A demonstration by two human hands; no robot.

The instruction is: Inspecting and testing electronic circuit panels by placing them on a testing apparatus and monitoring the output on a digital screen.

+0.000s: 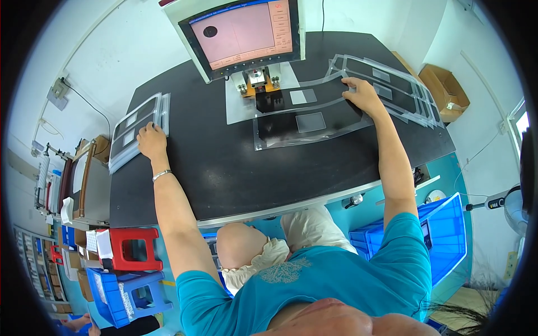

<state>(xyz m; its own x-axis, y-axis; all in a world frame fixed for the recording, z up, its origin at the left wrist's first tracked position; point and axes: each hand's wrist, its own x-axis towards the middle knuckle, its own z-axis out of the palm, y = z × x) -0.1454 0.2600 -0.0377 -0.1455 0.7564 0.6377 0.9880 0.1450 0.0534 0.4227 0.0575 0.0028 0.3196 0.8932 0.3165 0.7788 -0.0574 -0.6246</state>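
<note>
My right hand pinches the right end of a black film sheet with clear margins and small rectangular windows. Its left end lies under a small metal fixture with orange parts, below the monitor. At the left of the table, the bent fingers of my left hand close on the right edge of a stack of similar film sheets. Whether they hold one sheet or several is hidden. More such sheets lie overlapping to the right of my right hand.
A monitor stands at the back of the black table. A cardboard box sits beyond its right edge. Blue bins are at the lower right, with a red stool and a blue stool at the lower left.
</note>
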